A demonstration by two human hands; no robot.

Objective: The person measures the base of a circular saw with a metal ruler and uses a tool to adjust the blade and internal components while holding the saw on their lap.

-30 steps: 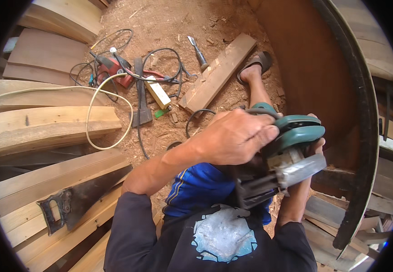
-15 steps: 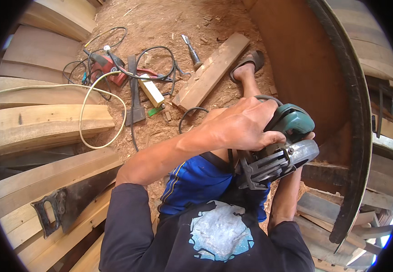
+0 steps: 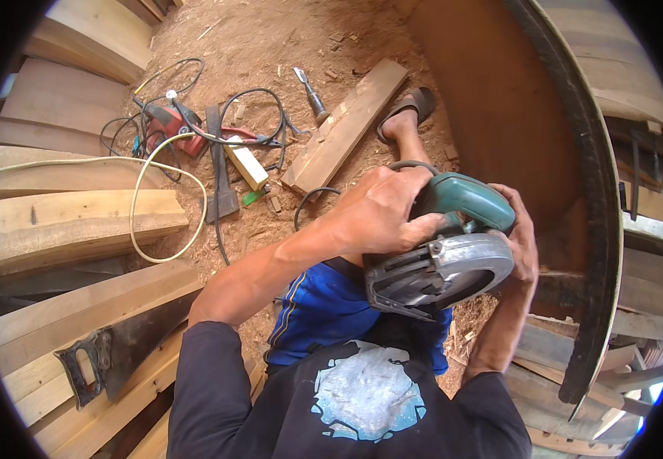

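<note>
A green circular saw [image 3: 471, 200] with a grey metal blade guard and base plate is held up over my lap. My left hand [image 3: 383, 213] grips it from the left, its thumb lying near the top of the guard. On the far side my right hand [image 3: 523, 233] curls round the saw's right end, its fingers partly hidden behind the green housing. The guard's rounded, hollow side faces toward me, and I cannot make out a blade in it. A black cord runs from the saw behind my left wrist.
A wooden plank [image 3: 347, 130] and a chisel [image 3: 312, 98] lie on the sawdust-covered floor. Further left are a red power tool [image 3: 169, 126], tangled cords, an adze-like tool [image 3: 221, 172] and a pale block [image 3: 247, 164]. A handsaw [image 3: 121, 352] rests on stacked boards; a large curved panel [image 3: 515, 115] stands at right.
The saw has shifted left and been turned, so more of the guard's hollow side shows. My right hand has come up into fuller view along the saw's right side.
</note>
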